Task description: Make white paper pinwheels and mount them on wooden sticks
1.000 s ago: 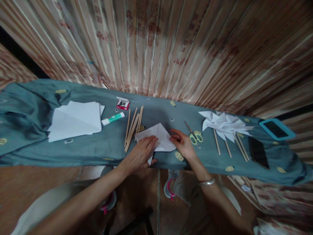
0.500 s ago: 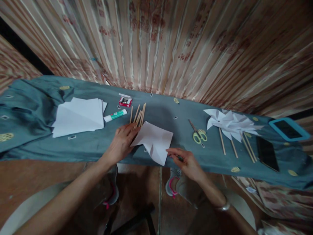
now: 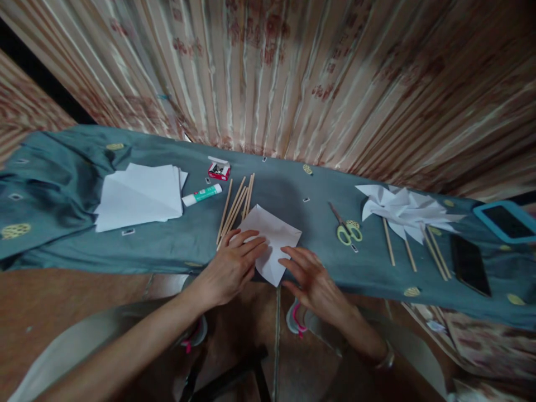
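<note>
A white square sheet of paper (image 3: 277,230) with crease lines lies in front of me at the table's near edge, one corner poking over it. My left hand (image 3: 234,262) rests on the sheet's left part, fingers stretched out over it. At the right edge of the paper is my right hand (image 3: 312,282), its fingers apart, the fingertips at or just over the sheet. Its palm is turned down, so I cannot see beneath it. Several thin wooden sticks (image 3: 234,209) lie just beyond my left hand, partly under the paper's left side.
A paper stack (image 3: 140,198), a glue stick (image 3: 202,195) and a small red box (image 3: 219,170) of metal bits lie left. On the right are scissors (image 3: 345,229), white paper pinwheels (image 3: 406,209) on sticks, a dark phone (image 3: 469,265) and a blue-framed tablet (image 3: 506,221).
My left hand has slid from the sticks onto the paper. The sheet's raised left flap now lies flatter. My right hand's fingers have spread; the small dark object in it no longer shows.
</note>
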`<state>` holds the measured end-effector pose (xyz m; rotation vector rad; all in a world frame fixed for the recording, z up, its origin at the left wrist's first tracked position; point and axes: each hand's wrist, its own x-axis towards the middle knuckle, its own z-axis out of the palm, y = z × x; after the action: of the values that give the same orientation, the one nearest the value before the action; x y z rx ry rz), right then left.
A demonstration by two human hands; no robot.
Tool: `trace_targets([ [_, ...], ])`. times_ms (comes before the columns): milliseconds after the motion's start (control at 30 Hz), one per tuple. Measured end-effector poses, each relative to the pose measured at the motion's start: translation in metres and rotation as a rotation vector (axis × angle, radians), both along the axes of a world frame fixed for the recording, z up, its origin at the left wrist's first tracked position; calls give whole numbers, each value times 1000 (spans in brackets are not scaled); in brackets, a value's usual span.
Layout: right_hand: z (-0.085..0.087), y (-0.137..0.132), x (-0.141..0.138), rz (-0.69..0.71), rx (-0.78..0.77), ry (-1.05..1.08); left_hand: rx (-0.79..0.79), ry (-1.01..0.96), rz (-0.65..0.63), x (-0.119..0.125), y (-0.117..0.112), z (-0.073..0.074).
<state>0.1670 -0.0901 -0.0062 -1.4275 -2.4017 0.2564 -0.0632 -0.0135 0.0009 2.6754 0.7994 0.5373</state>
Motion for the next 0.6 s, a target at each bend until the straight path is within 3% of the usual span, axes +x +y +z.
trace_targets([
  [233,-5,7,0,12,-80,110,-60,58,-17,2,2,-11],
  [600,-3,17,-1,-47,-175,329,-65,82,-32,0,1,-14],
])
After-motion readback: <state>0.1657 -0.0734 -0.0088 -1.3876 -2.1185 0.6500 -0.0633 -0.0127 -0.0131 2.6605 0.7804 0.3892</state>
